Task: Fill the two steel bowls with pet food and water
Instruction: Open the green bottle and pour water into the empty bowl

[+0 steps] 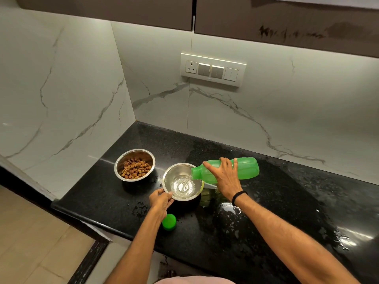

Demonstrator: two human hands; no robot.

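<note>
**A:** What are your hands doing right now?

**B:** Your right hand (224,177), just right of the frame's centre, has its grip wrapped over a green plastic bottle (242,168). You hold the bottle tipped on its side, its open mouth pointing left over the rim of a steel bowl (181,181). A thin stream of water (185,182) runs from the mouth into that bowl, and a shallow pool shows at the bottom. A dark band (239,196) circles your right wrist.

**A:** And your left hand?

**B:** Your left hand (161,200) sits just below and left of the same bowl, its grip pinching the bowl's near rim between thumb and fingers.

**A:** Where is the other bowl?

**B:** The second steel bowl (134,165) stands up and to the left of the water bowl, close to it but apart. It holds a heap of brown pet food (136,169) pieces.

**A:** What carries all this?

**B:** A black speckled surface (256,232) that runs into a corner of white marbled wall (266,119). Wet patches glisten on its right side. The bottle's green cap (169,221) lies near the front edge, just beside your left forearm. A white switch panel (213,69) is mounted on the wall in the upper middle of the frame.
</note>
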